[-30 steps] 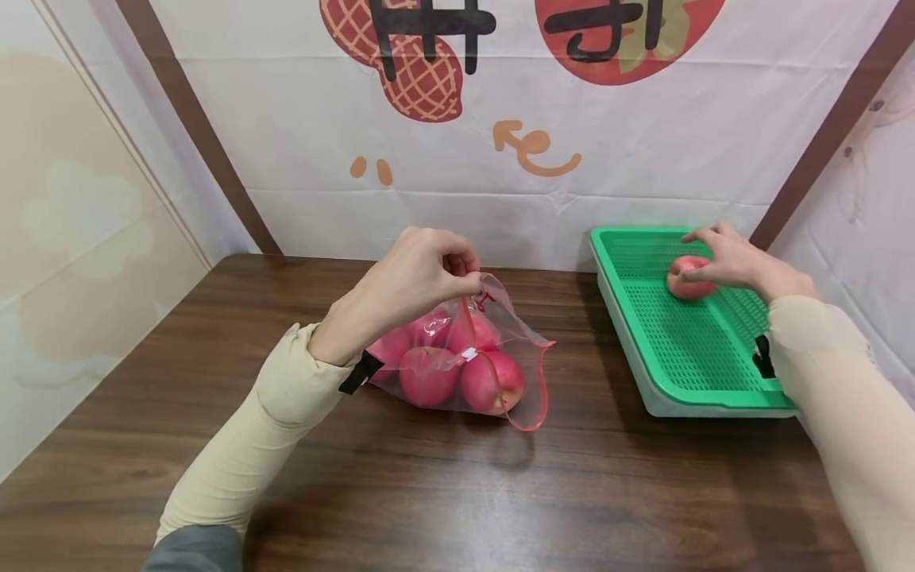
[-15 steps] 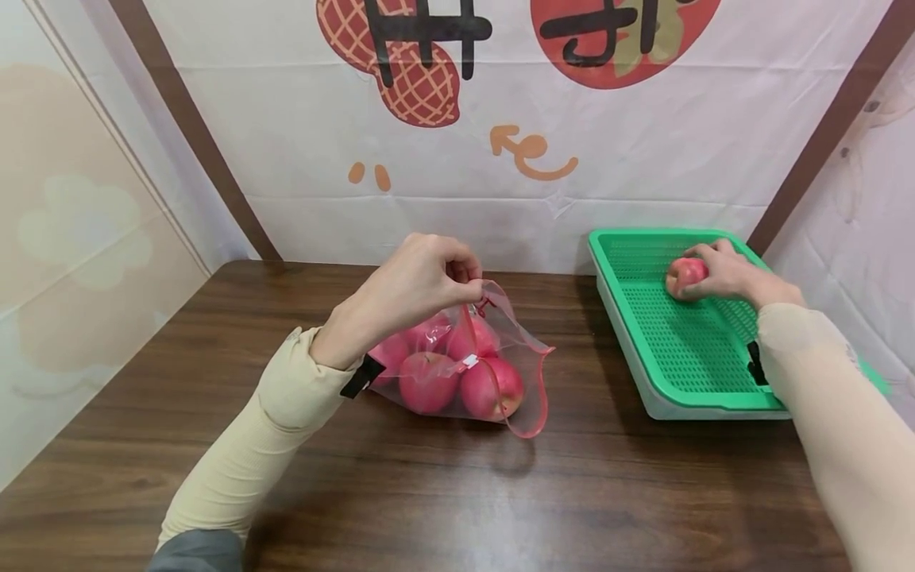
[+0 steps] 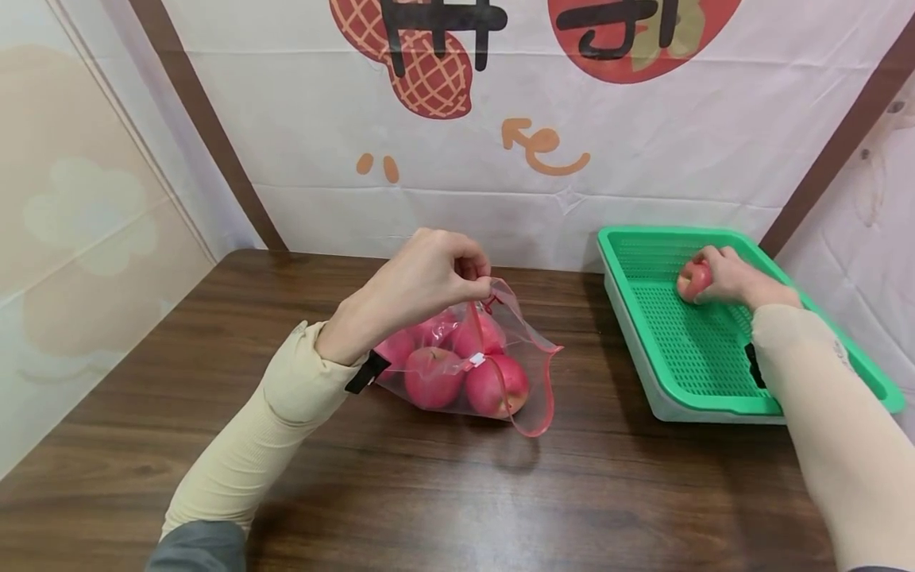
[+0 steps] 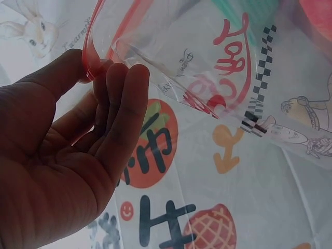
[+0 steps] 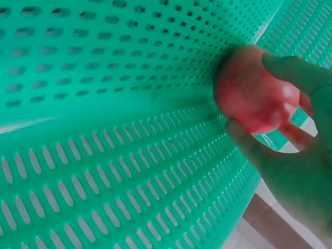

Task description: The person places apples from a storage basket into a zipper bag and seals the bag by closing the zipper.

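Observation:
My left hand [image 3: 436, 274] pinches the red-edged rim of a clear zipper bag [image 3: 530, 377], lifting one side of its mouth. Inside the bag, on the table, lie several red apples [image 3: 432, 377]. In the left wrist view, thumb and fingertips meet on the red strip, and the bag [image 4: 228, 57] shows printed letters and drawings. Over at the right, my right hand [image 3: 736, 278] reaches into a green basket [image 3: 675, 393] and grips a single apple [image 3: 689, 280]. The right wrist view shows thumb and fingers curled round that apple [image 5: 254, 91], close to the basket's wall.
The basket has a slotted inner tray and a pale outer shell, and stands at the right of the brown wooden table [image 3: 457, 492]. Behind the table hangs a white printed cloth [image 3: 486, 206]. A white slider [image 3: 476, 360] sits on the bag's red zipper.
My right hand came down into the basket and closed its fingers round the apple, which has turned a little. My left hand keeps holding the bag's rim.

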A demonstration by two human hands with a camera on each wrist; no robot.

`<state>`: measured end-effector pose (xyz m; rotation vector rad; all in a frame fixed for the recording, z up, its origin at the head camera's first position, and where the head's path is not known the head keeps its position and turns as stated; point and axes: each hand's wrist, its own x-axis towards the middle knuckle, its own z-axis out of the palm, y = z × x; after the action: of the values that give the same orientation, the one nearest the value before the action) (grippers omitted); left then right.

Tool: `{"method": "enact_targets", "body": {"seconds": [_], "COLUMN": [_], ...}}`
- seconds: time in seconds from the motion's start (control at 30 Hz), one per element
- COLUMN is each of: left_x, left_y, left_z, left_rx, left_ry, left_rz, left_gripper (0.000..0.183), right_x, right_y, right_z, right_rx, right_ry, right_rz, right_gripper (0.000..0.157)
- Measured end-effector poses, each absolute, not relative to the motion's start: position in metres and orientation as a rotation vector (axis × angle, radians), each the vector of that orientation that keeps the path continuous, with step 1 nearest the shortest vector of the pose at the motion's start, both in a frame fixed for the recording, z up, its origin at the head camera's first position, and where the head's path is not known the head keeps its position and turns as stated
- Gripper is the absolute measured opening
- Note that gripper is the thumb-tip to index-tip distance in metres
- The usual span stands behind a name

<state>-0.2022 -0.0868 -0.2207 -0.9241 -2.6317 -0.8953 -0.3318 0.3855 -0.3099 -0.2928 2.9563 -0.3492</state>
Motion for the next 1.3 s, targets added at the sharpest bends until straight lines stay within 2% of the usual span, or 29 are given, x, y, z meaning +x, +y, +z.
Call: {"method": "enact_targets", "body": {"seconds": [0.17, 0.47, 0.8, 1.3], "left_x": [-0.201, -0.199, -0.200, -0.199], "left_y": [-0.085, -0.085, -0.083, -0.084], "left_z": [-0.221, -0.223, -0.223, -0.223], "left_rx": [-0.937, -0.944, -0.963, -0.957], "left_ry": [-2.637, -2.636, -2.621, -2.644], "left_rz": [-0.903, -0.910, -0.899, -0.894], "left_gripper": [0.008, 0.008, 0.009, 0.009], "right_x": [-0.330, -0.327, -0.325, -0.318], "right_y": [0.383, 0.390, 0.387, 0.372], "right_z": [-0.311, -0.312, -0.302, -0.276], "right_rx": [-0.278, -0.307, -0.378, -0.388], "right_ry": [2.938, 2.906, 2.962, 3.025], "right_rz": [-0.346, -0.239, -0.140, -0.219], "right_gripper": [0.051, 0.068, 0.057, 0.062]}}
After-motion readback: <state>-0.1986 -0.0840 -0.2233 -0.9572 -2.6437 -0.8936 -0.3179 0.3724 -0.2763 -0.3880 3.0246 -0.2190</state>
